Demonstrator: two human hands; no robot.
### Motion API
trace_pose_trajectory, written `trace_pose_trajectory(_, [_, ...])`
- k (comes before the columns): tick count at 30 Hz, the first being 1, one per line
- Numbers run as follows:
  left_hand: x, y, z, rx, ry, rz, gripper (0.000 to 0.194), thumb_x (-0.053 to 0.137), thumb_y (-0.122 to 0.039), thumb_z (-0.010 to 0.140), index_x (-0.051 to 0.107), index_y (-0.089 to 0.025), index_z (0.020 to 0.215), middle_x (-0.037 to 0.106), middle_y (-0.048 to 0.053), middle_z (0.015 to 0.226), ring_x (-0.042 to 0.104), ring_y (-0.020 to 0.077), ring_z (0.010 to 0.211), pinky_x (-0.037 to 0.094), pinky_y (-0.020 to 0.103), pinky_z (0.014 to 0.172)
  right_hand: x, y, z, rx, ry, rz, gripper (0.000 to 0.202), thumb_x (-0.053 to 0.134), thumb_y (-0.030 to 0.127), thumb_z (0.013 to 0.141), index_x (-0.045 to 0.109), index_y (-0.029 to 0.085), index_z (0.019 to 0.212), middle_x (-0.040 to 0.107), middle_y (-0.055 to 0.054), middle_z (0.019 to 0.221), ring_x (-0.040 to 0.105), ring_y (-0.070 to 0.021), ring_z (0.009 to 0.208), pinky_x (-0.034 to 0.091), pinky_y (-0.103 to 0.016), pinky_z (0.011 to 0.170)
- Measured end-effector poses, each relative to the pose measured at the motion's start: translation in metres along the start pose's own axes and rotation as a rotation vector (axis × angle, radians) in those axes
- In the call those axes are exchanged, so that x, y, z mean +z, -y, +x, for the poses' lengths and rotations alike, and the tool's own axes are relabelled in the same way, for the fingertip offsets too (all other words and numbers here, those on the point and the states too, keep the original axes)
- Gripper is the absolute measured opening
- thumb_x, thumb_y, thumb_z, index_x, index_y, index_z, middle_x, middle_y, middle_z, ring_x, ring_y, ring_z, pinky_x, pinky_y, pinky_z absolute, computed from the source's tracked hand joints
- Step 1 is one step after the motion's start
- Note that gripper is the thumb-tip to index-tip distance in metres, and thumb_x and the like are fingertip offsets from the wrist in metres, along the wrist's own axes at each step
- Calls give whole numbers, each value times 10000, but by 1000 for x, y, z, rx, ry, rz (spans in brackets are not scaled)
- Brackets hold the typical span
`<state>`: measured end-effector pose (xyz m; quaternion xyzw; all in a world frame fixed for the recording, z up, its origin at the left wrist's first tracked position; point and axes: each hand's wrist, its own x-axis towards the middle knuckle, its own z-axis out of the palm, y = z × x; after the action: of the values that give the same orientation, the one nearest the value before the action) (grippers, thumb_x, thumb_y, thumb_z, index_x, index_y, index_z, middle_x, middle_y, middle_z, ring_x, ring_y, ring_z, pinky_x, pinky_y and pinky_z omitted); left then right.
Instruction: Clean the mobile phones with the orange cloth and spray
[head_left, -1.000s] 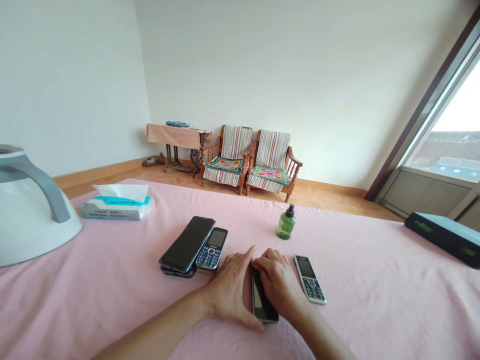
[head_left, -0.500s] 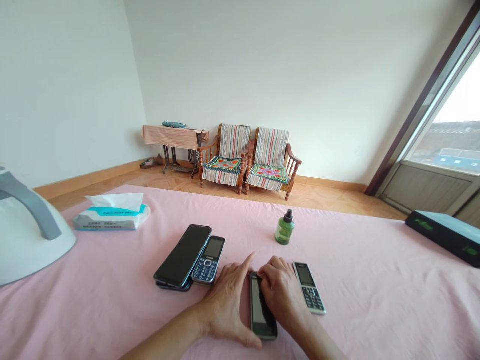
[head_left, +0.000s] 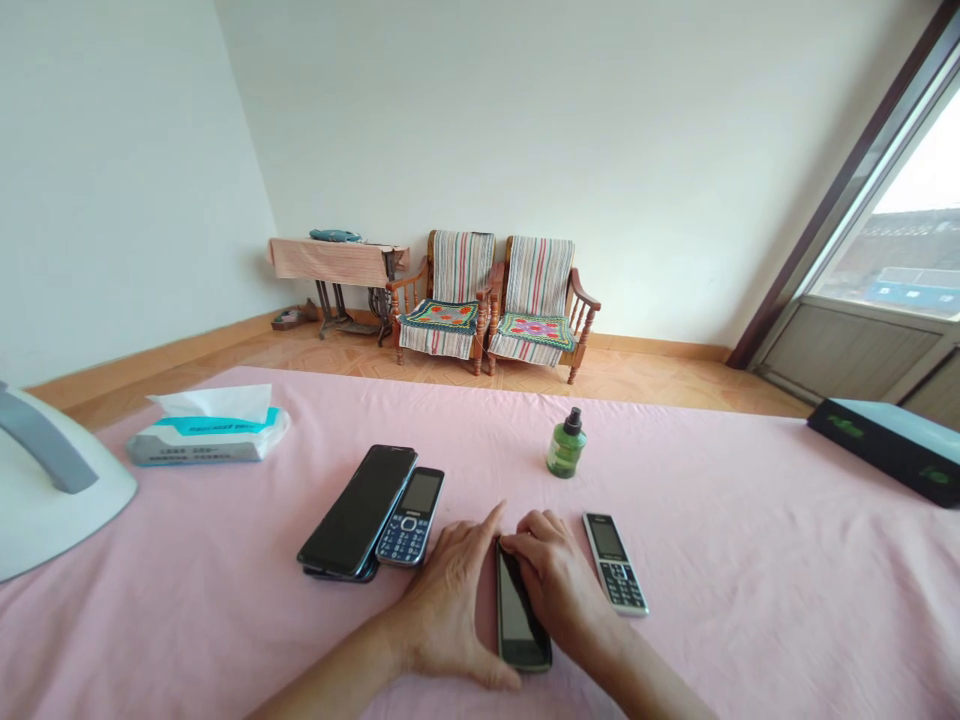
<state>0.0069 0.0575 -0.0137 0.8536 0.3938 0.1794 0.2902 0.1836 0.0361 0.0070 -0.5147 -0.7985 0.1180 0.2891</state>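
Observation:
A dark smartphone (head_left: 517, 610) lies face up on the pink cloth between my hands. My right hand (head_left: 559, 580) is closed over its upper right side, with the thumb at the top edge and the other fingers curled out of sight. My left hand (head_left: 446, 600) rests to the left of it, thumb and index finger spread wide, the thumb tip by the phone's lower edge. Left of that hand lie a blue keypad phone (head_left: 410, 520) and a large black smartphone (head_left: 360, 515) stacked on another device. A white-edged keypad phone (head_left: 616, 565) lies right of my right hand.
Beyond the phones stands a green spray bottle (head_left: 566, 445). A tissue pack (head_left: 206, 440) and a white, grey-handled appliance (head_left: 52, 490) are at the left; a black box (head_left: 885, 450) sits at the far right. Two chairs (head_left: 532, 310) stand behind the pink-covered surface (head_left: 727, 560).
The camera view has shifted slightly, so the room and objects sit a little higher and further left. Both hands keep nearly the same pose around the smartphone.

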Motion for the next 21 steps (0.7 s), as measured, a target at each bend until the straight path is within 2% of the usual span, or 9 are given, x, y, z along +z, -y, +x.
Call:
trace_pose_trajectory(3, [0, -1, 1, 11, 2, 6, 1389, 824, -518, 396, -39, -261, 1454, 378, 151, 1354, 353, 426, 1210, 214, 605, 1028, 7, 2, -10, -21, -15, 78, 310, 436, -7, 829, 673, 187, 880, 577, -70, 868, 498, -195, 844, 437, -320, 743])
trace_pose_trajectory(6, [-2, -2, 1, 42, 13, 9, 1398, 825, -505, 385, -36, -245, 1455, 416, 140, 1320, 385, 409, 1183, 231, 586, 1029, 13, 4, -19, -39, 8, 164, 310, 454, -32, 788, 660, 194, 842, 572, -62, 876, 500, -199, 870, 449, -316, 752])
trace_pose_trajectory(10, [-4, -5, 1, 37, 12, 21, 1343, 811, -509, 435, -28, -263, 1455, 386, 138, 1359, 364, 407, 1211, 218, 587, 1040, 8, -1, -11, -44, 28, 178, 315, 444, -31, 809, 659, 190, 874, 574, -66, 883, 506, -193, 868, 460, -315, 761])
trace_pose_trajectory(14, [-4, -6, 0, 33, 17, 28, 1332, 812, -512, 449, -28, -269, 1455, 352, 141, 1395, 330, 416, 1242, 208, 589, 1046, 4, -5, -8, -31, -20, 165, 297, 426, 2, 845, 650, 190, 899, 569, -77, 900, 510, -195, 869, 465, -322, 758])
trace_pose_trajectory(18, [-1, -4, -1, 42, -18, 28, 1356, 825, -486, 413, -8, -253, 1456, 400, 137, 1345, 365, 407, 1215, 241, 569, 1039, 10, -2, -35, -109, 10, 184, 297, 425, 10, 839, 638, 206, 905, 573, -69, 886, 521, -190, 844, 466, -295, 706])
trace_pose_trajectory(21, [2, -3, -1, 47, -33, 46, 1349, 828, -484, 409, 9, -254, 1456, 377, 144, 1368, 351, 410, 1231, 235, 566, 1046, 16, -2, -59, -211, 10, 175, 271, 431, 52, 859, 639, 205, 939, 577, -67, 844, 524, -175, 775, 461, -275, 665])
